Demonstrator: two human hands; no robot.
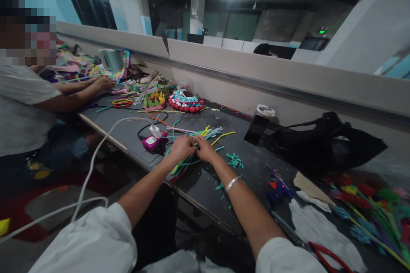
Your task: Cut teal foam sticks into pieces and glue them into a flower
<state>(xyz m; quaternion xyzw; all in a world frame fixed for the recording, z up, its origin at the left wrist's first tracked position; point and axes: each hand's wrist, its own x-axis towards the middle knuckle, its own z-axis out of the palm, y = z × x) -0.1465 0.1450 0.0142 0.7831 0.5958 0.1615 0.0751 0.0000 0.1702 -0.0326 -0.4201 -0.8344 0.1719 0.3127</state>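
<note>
My left hand [181,146] and my right hand [205,149] meet over the dark table [205,179], fingertips pinched together on a thin green strip [192,163] from a pile of coloured strips [205,133]. A silver bangle [232,183] sits on my right wrist. Small green cut pieces [234,160] lie just right of my right hand. What exactly is between the fingertips is too small to make out beyond the strip.
A pink tape dispenser [153,140] and white cable [96,153] lie to the left. A blue glue gun [278,187], red-handled scissors [329,256], white cloth [317,226], black bag [326,145] and craft flowers [368,204] are on the right. Another person [28,106] works at far left.
</note>
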